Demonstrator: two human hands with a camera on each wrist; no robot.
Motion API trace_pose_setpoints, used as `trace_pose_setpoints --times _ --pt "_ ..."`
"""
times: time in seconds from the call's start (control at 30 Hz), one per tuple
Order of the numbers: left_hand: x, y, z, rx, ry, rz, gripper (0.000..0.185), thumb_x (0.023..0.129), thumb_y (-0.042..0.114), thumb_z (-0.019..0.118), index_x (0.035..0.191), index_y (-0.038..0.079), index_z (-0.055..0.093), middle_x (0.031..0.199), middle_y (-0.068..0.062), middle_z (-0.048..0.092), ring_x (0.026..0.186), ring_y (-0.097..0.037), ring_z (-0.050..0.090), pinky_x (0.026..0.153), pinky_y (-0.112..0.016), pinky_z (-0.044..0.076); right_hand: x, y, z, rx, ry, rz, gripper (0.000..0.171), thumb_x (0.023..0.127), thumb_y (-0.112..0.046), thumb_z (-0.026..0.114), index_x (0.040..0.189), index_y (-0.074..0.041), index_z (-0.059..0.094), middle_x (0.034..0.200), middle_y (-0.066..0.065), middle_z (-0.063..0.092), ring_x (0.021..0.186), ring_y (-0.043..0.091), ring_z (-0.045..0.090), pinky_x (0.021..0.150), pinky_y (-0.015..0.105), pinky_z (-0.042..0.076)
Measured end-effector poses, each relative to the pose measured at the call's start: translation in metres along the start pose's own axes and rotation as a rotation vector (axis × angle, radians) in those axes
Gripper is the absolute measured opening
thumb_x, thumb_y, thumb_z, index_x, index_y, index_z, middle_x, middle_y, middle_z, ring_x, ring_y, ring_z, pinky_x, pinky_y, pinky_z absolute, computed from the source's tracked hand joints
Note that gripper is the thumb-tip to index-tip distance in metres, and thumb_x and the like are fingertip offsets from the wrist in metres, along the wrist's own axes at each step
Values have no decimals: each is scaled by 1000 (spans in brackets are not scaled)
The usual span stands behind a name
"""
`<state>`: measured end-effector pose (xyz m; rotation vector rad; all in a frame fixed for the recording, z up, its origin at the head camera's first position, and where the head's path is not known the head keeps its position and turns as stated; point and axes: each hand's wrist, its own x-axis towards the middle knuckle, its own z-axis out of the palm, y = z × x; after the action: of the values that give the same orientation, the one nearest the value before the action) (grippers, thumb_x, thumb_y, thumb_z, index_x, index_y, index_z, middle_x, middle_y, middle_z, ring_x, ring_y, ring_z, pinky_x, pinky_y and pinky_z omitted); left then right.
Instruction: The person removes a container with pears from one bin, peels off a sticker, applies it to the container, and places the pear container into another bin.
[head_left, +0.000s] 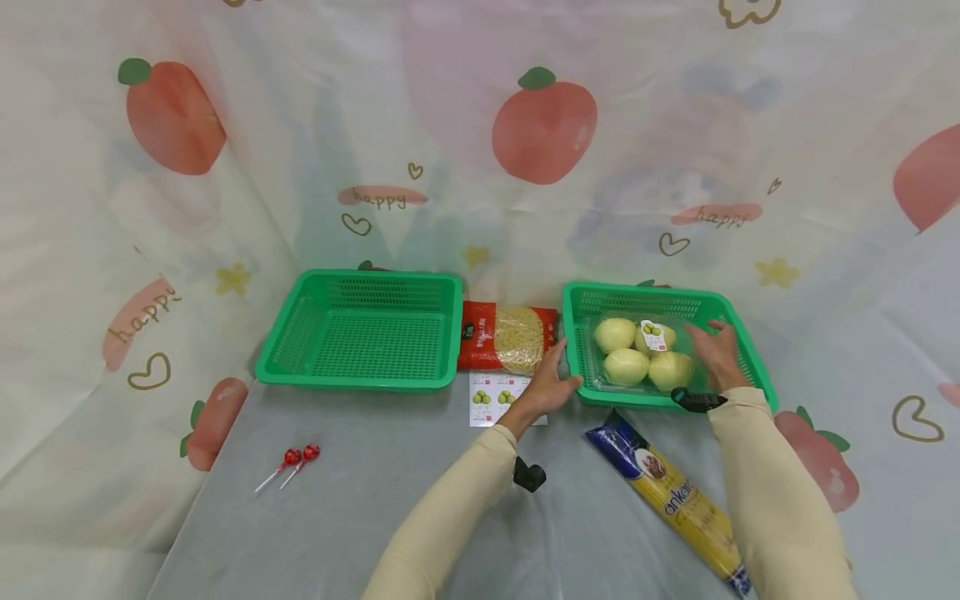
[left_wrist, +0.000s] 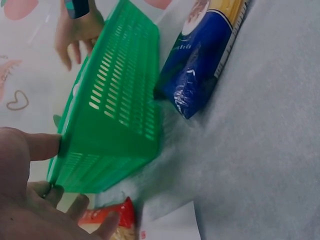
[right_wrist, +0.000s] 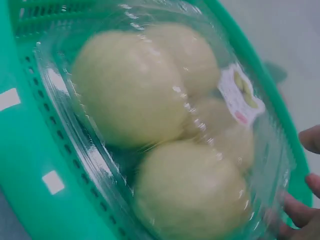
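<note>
A clear plastic box (right_wrist: 82, 145) of several pale yellow-green round fruits (head_left: 627, 367), with a fruit-picture sticker (head_left: 652, 336) on its lid, sits inside the right green basket (head_left: 647, 292). My left hand (head_left: 551, 387) is at this basket's front left corner, thumb and fingers spread and touching the rim. At the box's right end, inside the basket, is my right hand (head_left: 716, 354). Its fingers (right_wrist: 299, 212) are loosely bent, fingertips at the box's edge and thumb apart from it.
A second green basket (head_left: 360, 383) with nothing in it stands left. Between the baskets lies a red bag of noodle-like food (head_left: 480, 337), before it a sticker sheet (head_left: 483, 408). A spaghetti pack (head_left: 675, 500) lies at front right, two lollipops (head_left: 300, 454) at left. A printed curtain (head_left: 480, 208) hangs behind.
</note>
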<state>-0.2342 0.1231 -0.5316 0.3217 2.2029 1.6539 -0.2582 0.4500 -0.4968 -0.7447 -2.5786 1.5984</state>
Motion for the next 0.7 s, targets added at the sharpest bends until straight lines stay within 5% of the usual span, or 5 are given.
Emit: trace_pose_setpoints --times 0.2,0.4,0.7 --pt "0 3 1 31 18 -5 78 105 20 65 171 25 23 176 -4 25 162 -31 19 126 -57 29 -9 -21 15 -111 29 -133 76 110 -39 45 167 -1 12 169 34 21 152 56 29 116 68 35" --pt "2 5 3 78 24 12 77 105 19 64 171 22 24 175 -6 27 160 -32 24 125 -55 32 -10 -28 22 -222 25 -160 72 110 -36 45 166 0 16 167 35 25 147 58 34 113 70 36" --pt "-6 10 -22 339 35 175 72 106 28 61 169 17 29 175 -3 27 160 -30 24 125 -61 26 -22 -31 33 -414 7 -284 70 108 -35 50 163 2 29 164 36 31 141 63 32 105 78 26"
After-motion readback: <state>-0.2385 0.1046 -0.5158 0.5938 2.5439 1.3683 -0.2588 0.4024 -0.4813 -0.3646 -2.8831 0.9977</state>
